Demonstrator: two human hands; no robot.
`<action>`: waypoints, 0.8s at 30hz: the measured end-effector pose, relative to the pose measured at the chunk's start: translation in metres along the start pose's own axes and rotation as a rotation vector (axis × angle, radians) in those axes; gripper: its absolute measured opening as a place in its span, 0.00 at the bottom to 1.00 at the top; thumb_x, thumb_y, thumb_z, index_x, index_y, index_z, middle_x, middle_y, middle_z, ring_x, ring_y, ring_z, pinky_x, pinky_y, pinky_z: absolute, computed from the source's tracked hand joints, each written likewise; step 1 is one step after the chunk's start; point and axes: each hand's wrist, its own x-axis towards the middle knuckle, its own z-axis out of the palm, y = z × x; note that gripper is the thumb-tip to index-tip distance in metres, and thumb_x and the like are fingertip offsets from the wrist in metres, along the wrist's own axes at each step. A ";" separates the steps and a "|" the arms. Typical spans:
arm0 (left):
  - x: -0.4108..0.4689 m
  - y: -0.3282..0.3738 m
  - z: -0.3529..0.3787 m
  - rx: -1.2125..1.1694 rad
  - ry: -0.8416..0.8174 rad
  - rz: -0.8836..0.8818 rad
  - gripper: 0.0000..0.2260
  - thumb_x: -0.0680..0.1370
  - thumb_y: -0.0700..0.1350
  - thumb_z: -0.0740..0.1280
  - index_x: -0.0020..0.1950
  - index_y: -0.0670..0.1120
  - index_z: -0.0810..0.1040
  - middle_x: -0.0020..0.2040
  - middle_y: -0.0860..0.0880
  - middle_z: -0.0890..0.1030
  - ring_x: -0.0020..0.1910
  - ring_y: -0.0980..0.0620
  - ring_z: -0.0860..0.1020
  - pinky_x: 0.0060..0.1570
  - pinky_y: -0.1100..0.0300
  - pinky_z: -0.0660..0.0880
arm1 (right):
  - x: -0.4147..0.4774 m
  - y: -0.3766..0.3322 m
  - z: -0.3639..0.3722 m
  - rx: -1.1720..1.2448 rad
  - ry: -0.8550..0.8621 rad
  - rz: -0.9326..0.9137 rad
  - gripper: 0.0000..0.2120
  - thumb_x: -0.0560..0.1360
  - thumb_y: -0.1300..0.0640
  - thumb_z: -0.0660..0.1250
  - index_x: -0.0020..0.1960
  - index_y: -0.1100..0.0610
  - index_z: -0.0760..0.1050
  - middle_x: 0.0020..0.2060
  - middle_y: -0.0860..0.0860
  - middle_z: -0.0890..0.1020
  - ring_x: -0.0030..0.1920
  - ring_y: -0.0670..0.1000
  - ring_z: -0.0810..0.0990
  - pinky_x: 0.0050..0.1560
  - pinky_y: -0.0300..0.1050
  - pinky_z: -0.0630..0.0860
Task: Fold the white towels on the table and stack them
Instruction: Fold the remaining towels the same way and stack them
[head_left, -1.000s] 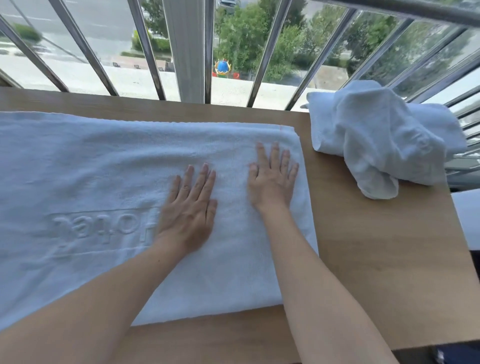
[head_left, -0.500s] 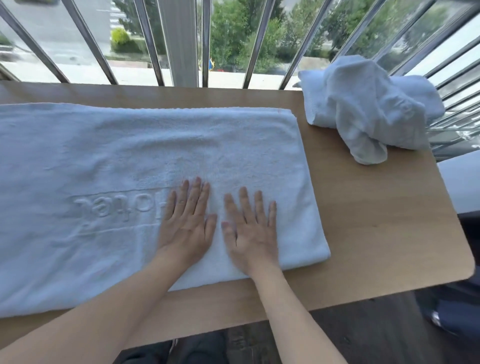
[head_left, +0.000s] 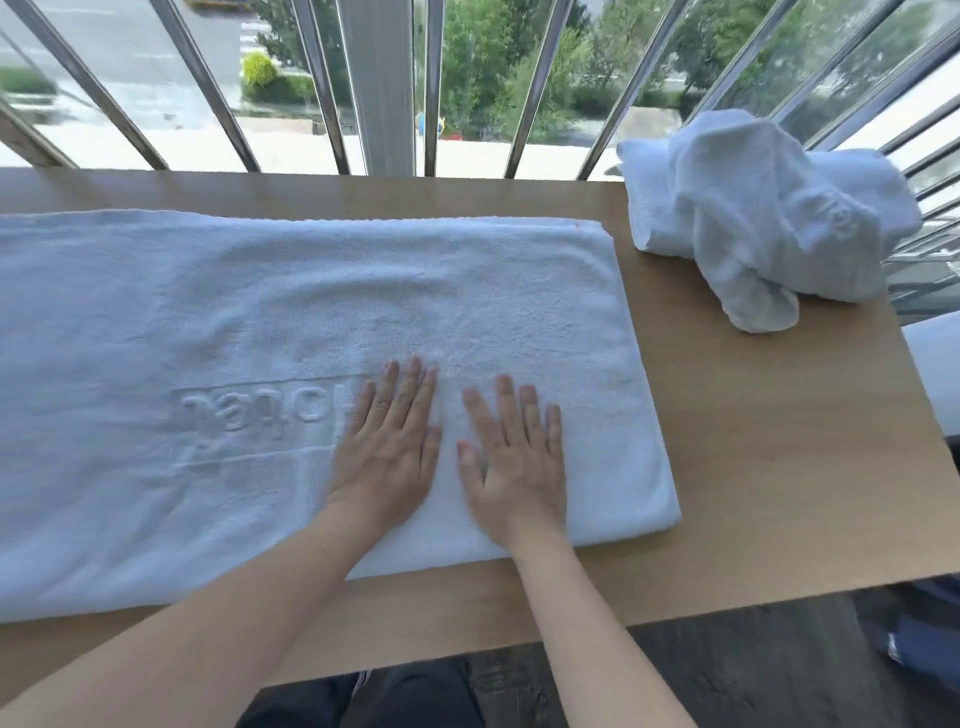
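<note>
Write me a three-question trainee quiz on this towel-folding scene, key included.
1. True or false: the left hand and right hand lie flat on the large towel.
2. The crumpled towel sits at which part of the table? A near-left corner, B far-right corner, C middle.
3. Fill in: the embossed lettering lies to the ___ of the left hand.
Key: 1 true; 2 B; 3 left.

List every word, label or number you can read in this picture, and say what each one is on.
"Hotel": embossed in the flat white towel, upside down to the camera. The left hand lies partly over the H, so that letter is less sure.
The crumpled towel shows no text, and nothing else readable is in view.
</note>
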 end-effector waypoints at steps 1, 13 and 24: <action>-0.003 -0.007 -0.002 0.007 -0.007 0.028 0.28 0.82 0.54 0.42 0.82 0.46 0.51 0.82 0.49 0.48 0.81 0.50 0.44 0.79 0.51 0.40 | 0.002 0.006 0.000 -0.009 -0.003 0.050 0.29 0.82 0.41 0.49 0.81 0.42 0.48 0.81 0.49 0.47 0.81 0.53 0.43 0.79 0.60 0.43; -0.041 -0.110 -0.030 0.018 0.023 0.013 0.24 0.84 0.51 0.48 0.80 0.48 0.59 0.81 0.48 0.57 0.81 0.49 0.52 0.78 0.46 0.52 | 0.034 -0.165 0.025 0.224 0.006 0.169 0.28 0.83 0.46 0.47 0.82 0.47 0.48 0.80 0.48 0.42 0.80 0.52 0.38 0.78 0.58 0.36; 0.038 -0.200 -0.069 0.139 -0.031 0.271 0.25 0.84 0.53 0.45 0.81 0.54 0.56 0.82 0.51 0.53 0.81 0.48 0.49 0.79 0.46 0.48 | 0.075 -0.243 0.042 0.098 0.050 0.623 0.34 0.77 0.40 0.47 0.81 0.49 0.54 0.80 0.59 0.51 0.79 0.67 0.45 0.69 0.79 0.41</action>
